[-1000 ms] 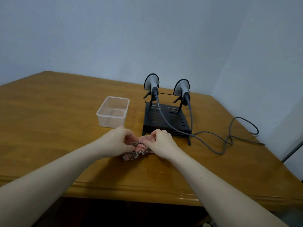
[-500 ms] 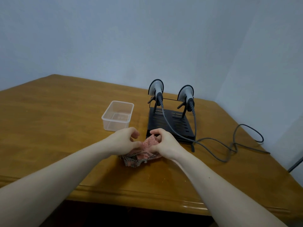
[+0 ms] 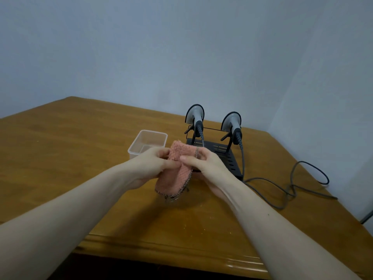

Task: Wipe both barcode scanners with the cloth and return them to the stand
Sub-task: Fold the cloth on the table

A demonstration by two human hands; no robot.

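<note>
The left hand [image 3: 155, 166] and the right hand [image 3: 203, 164] meet in front of the person, above the wooden table [image 3: 80, 158], and both grip the pink cloth [image 3: 177, 174] between them. The left hand's fingers curl round the cloth's left edge, and the right hand pinches its right side with the thumb laid across the front. The cloth hangs down from the hands, its dark-trimmed lower edge near the tabletop; whether it touches the wood cannot be told. Just beyond the right hand sits the black stand [image 3: 228, 160], its slotted base partly hidden by that hand. The left scanner [image 3: 195, 118] and the right scanner [image 3: 232, 124] both rest on the stand's rear supports, side by side, heads up. Grey cables [image 3: 290, 188] run down from their handles and trail in loops across the table well to the right of the hands. Just beyond the left hand stands a clear plastic container [image 3: 148, 143], beside the stand.
</note>
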